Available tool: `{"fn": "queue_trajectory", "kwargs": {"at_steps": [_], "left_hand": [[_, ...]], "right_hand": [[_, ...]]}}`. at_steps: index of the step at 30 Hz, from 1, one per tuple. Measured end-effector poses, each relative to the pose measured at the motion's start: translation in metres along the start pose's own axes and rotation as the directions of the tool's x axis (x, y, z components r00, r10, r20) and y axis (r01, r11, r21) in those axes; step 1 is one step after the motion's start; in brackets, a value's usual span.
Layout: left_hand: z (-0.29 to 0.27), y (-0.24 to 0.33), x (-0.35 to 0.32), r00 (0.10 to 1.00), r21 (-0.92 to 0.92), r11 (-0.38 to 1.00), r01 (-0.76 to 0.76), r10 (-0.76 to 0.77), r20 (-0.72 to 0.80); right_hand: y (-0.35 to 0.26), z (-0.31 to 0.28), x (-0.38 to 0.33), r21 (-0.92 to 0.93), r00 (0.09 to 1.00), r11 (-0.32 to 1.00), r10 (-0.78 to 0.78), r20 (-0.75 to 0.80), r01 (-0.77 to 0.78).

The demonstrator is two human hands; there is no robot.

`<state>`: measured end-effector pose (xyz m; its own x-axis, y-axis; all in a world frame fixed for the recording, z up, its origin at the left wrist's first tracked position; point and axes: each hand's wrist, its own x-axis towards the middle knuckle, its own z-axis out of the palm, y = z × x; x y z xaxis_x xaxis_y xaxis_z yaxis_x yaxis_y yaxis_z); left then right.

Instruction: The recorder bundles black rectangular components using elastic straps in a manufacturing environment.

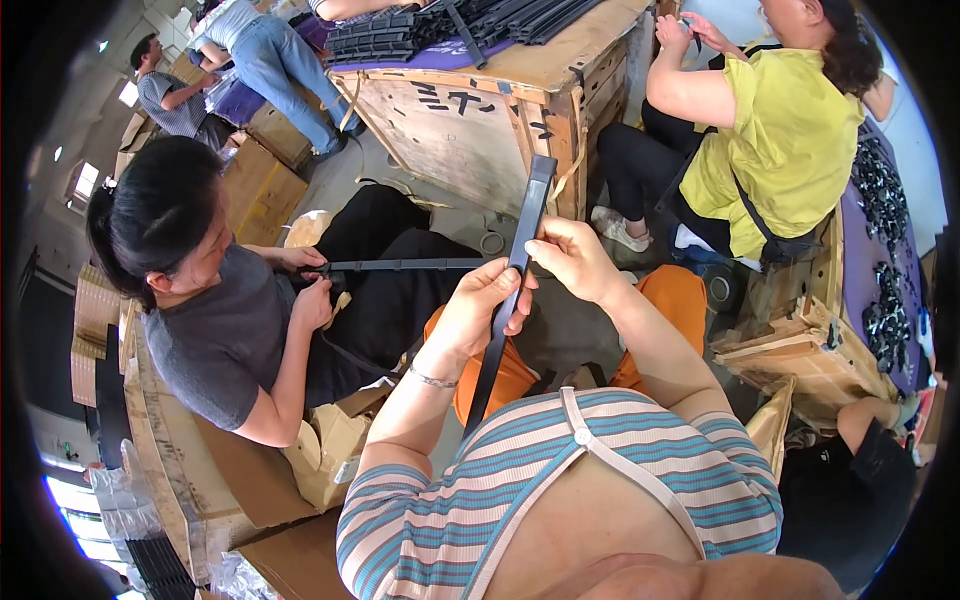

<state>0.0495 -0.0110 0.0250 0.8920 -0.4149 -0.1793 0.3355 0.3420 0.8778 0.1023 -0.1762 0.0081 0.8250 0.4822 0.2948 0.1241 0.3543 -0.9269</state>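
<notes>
A long black plastic strip (525, 222) slants up and away from my lap, its lower end close to my striped shirt. My left hand (478, 305) is wrapped round its middle, thumb on top. Just above, my right hand (578, 260) pinches the same strip, the thumb pressed on its face and the other fingers mostly hidden behind it. At the left, a co-worker in a grey shirt holds another thin black strip (410, 265) in both hands, and it reaches toward my left hand.
Ahead stands a big wooden crate (440, 120) with a heap of black strips (420, 40) on top. A co-worker in a yellow shirt (770, 150) sits at the right by a wooden crate (810, 350) bearing small black parts. An open cardboard box (335, 450) is near my left elbow.
</notes>
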Motion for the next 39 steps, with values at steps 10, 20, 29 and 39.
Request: {"fn": "queue_trajectory", "kwargs": {"at_steps": [10, 20, 29, 39], "left_hand": [[-0.006, -0.040, 0.014, 0.994, -0.149, 0.986, 0.076, -0.087, -0.072], [-0.002, -0.031, -0.002, 0.952, -0.091, 0.955, -0.284, 0.269, -0.146], [0.004, -0.007, -0.012, 0.975, -0.203, 0.960, -0.194, 0.211, 0.066], [-0.001, -0.009, -0.010, 0.963, -0.141, 0.963, -0.229, 0.245, 0.113]], "right_hand": [[0.000, -0.004, -0.003, -0.432, 0.978, 0.900, -0.034, -0.204, -0.058], [-0.027, -0.002, -0.009, -0.448, 0.990, 0.892, -0.108, -0.090, 0.057], [-0.044, 0.006, -0.013, -0.488, 0.965, 0.852, -0.253, -0.070, 0.188], [-0.041, 0.011, -0.009, -0.522, 0.956, 0.827, -0.285, -0.070, 0.209]]}}
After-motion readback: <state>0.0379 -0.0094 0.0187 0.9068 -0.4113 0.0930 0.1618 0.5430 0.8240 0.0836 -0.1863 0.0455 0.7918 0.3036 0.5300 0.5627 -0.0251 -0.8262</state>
